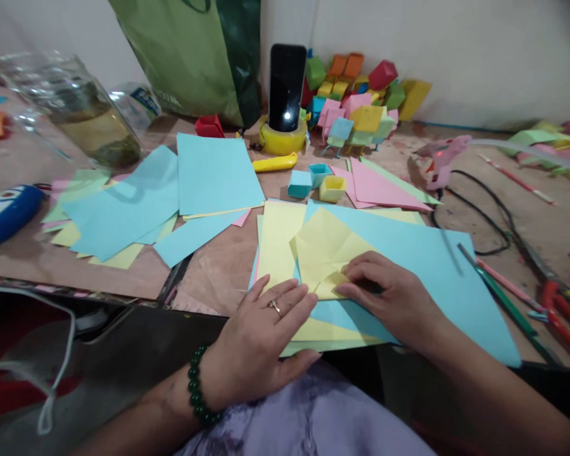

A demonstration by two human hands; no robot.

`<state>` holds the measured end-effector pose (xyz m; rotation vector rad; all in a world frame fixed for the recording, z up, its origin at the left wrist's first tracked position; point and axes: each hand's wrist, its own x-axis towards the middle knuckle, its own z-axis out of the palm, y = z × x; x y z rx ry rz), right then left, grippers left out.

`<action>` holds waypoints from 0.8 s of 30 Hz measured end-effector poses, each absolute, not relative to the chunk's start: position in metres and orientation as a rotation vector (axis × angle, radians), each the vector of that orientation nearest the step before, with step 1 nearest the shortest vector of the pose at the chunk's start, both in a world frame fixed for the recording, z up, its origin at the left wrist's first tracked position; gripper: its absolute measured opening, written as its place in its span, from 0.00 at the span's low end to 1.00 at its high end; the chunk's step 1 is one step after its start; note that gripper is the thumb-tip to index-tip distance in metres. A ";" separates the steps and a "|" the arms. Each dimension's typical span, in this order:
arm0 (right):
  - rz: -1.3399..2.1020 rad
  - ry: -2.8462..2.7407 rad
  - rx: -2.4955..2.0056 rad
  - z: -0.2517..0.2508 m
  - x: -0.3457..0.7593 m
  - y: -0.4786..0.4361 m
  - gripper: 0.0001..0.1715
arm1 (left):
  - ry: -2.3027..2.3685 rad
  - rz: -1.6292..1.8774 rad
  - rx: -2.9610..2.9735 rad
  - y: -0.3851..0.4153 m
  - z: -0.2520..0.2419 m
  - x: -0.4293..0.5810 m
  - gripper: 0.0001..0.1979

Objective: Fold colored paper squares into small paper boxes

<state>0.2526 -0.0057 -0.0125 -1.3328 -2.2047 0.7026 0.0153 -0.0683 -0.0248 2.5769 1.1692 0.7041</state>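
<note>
A creased yellow sheet of paper (330, 240) lies on top of larger blue sheets (437, 272) at the table's front edge. My right hand (389, 291) pinches the sheet's lower right edge between thumb and fingers, and that edge curls up a little. Flat beside the lower left corner rests my left hand (270, 329), fingers stretched out and the tips touching the paper there. Under it, more pale yellow paper (280, 240) shows at the left. Just behind the sheets stand small folded paper boxes, a blue one (299, 183) and a yellow one (332, 189).
Behind stand a phone (287, 88) on a yellow tape roll (282, 136), a yellow cutter (275, 163) and several paper models (356, 120). A glass jar (95, 120) is at left. To the right lie a pink glue gun (441, 161), scissors (551, 304) and a green pencil (503, 304).
</note>
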 end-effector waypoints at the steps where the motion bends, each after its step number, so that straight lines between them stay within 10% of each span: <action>1: 0.688 -2.202 -1.339 -0.013 0.252 -0.006 0.08 | 1.165 0.711 2.588 -0.068 -0.026 0.015 0.26; 24: 0.644 -2.182 -1.438 -0.014 0.248 -0.004 0.11 | 1.204 0.619 2.460 -0.066 -0.015 0.019 0.23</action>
